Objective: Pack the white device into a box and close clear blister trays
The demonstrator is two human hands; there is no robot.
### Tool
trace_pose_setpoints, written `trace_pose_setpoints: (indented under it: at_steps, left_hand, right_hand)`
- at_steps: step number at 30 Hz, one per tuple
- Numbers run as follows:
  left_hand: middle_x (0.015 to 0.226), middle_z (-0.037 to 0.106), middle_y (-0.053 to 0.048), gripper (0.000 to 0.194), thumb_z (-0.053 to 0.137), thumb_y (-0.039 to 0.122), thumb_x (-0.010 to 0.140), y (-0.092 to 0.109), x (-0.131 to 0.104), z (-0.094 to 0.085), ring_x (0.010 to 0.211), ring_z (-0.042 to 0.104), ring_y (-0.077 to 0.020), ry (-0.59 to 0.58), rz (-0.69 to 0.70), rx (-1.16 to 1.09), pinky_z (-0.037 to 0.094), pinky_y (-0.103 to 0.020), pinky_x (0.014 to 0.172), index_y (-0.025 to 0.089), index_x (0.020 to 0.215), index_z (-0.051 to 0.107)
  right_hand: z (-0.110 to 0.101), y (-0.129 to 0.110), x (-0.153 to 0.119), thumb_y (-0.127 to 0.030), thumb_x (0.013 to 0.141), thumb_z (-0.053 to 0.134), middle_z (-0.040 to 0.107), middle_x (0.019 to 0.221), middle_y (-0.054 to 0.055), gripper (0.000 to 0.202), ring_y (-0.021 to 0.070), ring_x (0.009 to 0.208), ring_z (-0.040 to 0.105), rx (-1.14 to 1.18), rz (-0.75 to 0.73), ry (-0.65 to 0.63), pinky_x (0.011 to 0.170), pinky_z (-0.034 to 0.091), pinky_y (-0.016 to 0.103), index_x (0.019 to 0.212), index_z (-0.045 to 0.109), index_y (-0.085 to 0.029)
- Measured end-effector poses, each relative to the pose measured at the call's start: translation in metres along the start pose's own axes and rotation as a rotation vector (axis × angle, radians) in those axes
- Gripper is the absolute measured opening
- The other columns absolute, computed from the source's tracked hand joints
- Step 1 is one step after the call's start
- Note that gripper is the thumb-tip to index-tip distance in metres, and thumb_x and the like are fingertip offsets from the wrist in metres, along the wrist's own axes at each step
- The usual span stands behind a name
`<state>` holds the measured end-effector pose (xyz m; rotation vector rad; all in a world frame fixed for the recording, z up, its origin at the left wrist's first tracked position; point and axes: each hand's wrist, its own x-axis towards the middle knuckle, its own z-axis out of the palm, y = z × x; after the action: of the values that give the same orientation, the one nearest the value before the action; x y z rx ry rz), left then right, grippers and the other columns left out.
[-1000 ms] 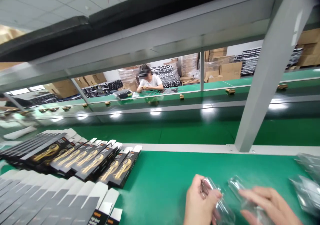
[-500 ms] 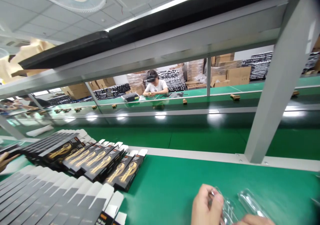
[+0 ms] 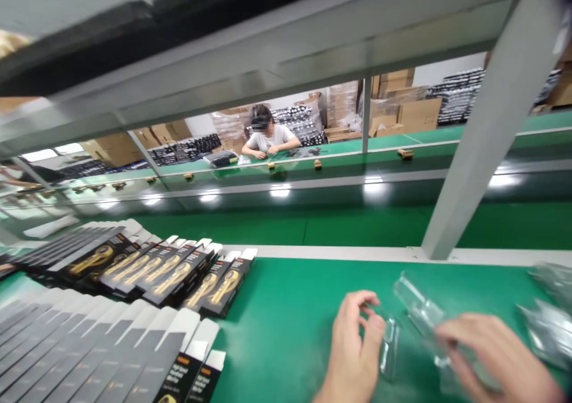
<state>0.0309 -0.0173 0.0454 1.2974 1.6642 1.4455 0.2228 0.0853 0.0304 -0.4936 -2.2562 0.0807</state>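
L hand [image 3: 351, 349] has fingers half-curled nr 1 clear plastic pc [image 3: 389, 355], grip can't tell, R hand [image 3: 496, 349] grasping 2nd clear pc [image 3: 415, 300], black box [image 3: 179, 374] reads "High Speed"

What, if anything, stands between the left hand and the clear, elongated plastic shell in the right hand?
Another clear plastic piece stands between the left hand and the shell in the right hand, close by the left thumb.
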Motion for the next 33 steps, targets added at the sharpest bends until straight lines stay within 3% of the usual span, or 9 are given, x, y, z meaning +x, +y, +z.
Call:
trace_pose_setpoints:
  at_steps: [3,6,9,19,22,25,28,33]
  left_hand:
    - [0.133,0.05,-0.003,0.034,0.036,0.021,0.093,-0.002,0.006,-0.012,0.126,0.038,-0.0196,-0.137,0.163,0.362,0.031,-0.041,0.108,0.028,0.122,0.051]
    - [0.141,0.044,0.003,0.049,0.033,0.005,0.086,-0.009,0.01,-0.014,0.133,0.03,-0.019,-0.353,0.176,0.527,0.028,-0.042,0.11,0.032,0.123,0.052]
    - [0.141,0.044,0.005,0.055,0.036,0.001,0.082,-0.011,0.009,-0.012,0.125,0.041,-0.0207,-0.449,0.171,0.628,0.034,-0.043,0.105,0.035,0.123,0.051]
    - [0.114,0.054,-0.001,0.049,0.041,0.005,0.083,0.002,0.004,-0.018,0.108,0.047,-0.019,-0.489,0.179,0.726,0.042,-0.035,0.094,0.036,0.122,0.05]
    - [0.128,0.049,0.0,0.056,0.044,0.003,0.078,0.008,0.004,-0.02,0.118,0.041,-0.0189,-0.503,0.17,0.685,0.035,-0.038,0.102,0.033,0.125,0.045]
    - [0.143,0.037,0.007,0.07,0.045,0.002,0.074,0.013,0.004,-0.022,0.126,0.034,-0.0197,-0.553,0.19,0.652,0.029,-0.042,0.107,0.038,0.133,0.035]
    - [0.139,0.043,0.009,0.057,0.05,0.011,0.08,0.013,0.006,-0.022,0.122,0.037,-0.0219,-0.597,0.224,0.657,0.031,-0.044,0.103,0.043,0.127,0.041]
    - [0.119,0.053,0.002,0.048,0.069,0.024,0.075,0.008,0.005,-0.02,0.113,0.044,-0.0214,-0.569,0.176,0.653,0.035,-0.04,0.099,0.035,0.118,0.05]
  right_hand:
    - [-0.025,0.011,0.005,-0.039,0.09,0.048,0.064,0.085,0.003,0.019,0.0216,0.08,0.059,-0.134,0.275,-0.043,0.076,0.041,0.037,0.096,0.058,-0.023]
    - [-0.031,0.009,0.004,-0.038,0.091,0.046,0.061,0.083,0.002,0.018,0.021,0.077,0.057,-0.181,0.32,-0.169,0.072,0.039,0.037,0.095,0.057,-0.024]
    - [-0.024,0.004,0.0,-0.03,0.09,0.047,0.06,0.083,0.001,0.01,0.0202,0.076,0.055,-0.161,0.291,-0.294,0.072,0.037,0.038,0.096,0.055,-0.026]
    - [-0.01,0.014,-0.014,-0.008,0.082,0.049,0.058,0.086,-0.003,0.029,0.0181,0.077,0.055,-0.113,0.15,-0.56,0.07,0.036,0.036,0.102,0.052,-0.029]
    - [-0.012,0.014,-0.015,-0.003,0.079,0.048,0.057,0.085,-0.002,0.035,0.0181,0.077,0.054,-0.127,0.112,-0.544,0.071,0.035,0.037,0.103,0.053,-0.028]
    - [-0.014,0.009,-0.014,0.0,0.075,0.049,0.056,0.085,-0.002,0.039,0.0181,0.076,0.052,-0.1,0.088,-0.541,0.074,0.033,0.038,0.103,0.054,-0.028]
    - [-0.014,0.003,-0.011,0.001,0.074,0.049,0.055,0.083,-0.003,0.039,0.0178,0.075,0.05,-0.033,0.12,-0.552,0.074,0.031,0.037,0.099,0.055,-0.028]
    - [-0.014,-0.007,-0.006,0.003,0.075,0.044,0.053,0.081,-0.001,0.039,0.0188,0.076,0.047,-0.005,0.168,-0.517,0.074,0.031,0.038,0.097,0.056,-0.027]
